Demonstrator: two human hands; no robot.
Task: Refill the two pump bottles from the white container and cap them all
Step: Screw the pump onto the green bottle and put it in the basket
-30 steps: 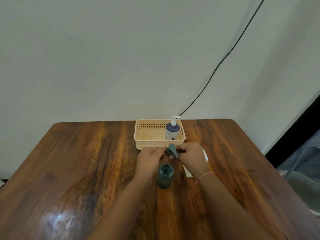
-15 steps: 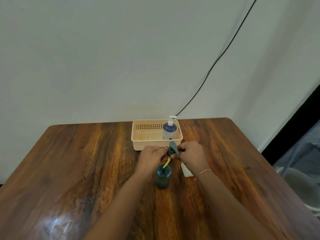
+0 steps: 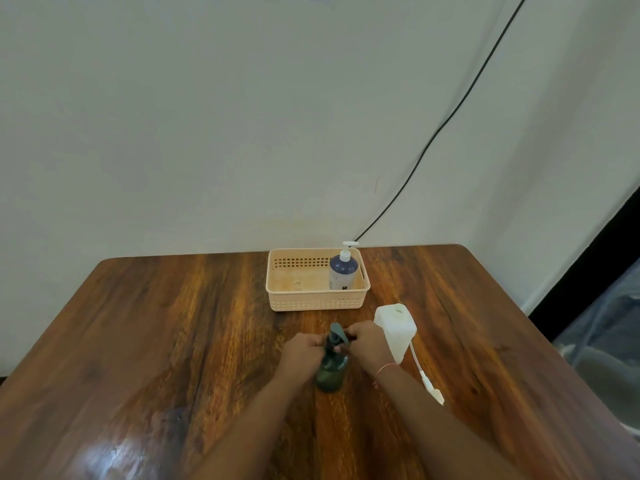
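Head view: both hands meet at the green pump bottle standing mid-tabletop, left hand steadying its neck, right hand fingers clamped on the pump head, likely seating it.

Two pump bottles, green and blue; one white container; one basket.

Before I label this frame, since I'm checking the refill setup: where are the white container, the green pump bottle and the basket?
white container (image 3: 398, 332), head view, its front side wall.
green pump bottle (image 3: 331, 374), head view, lower body.
basket (image 3: 317, 303), head view, front wall.
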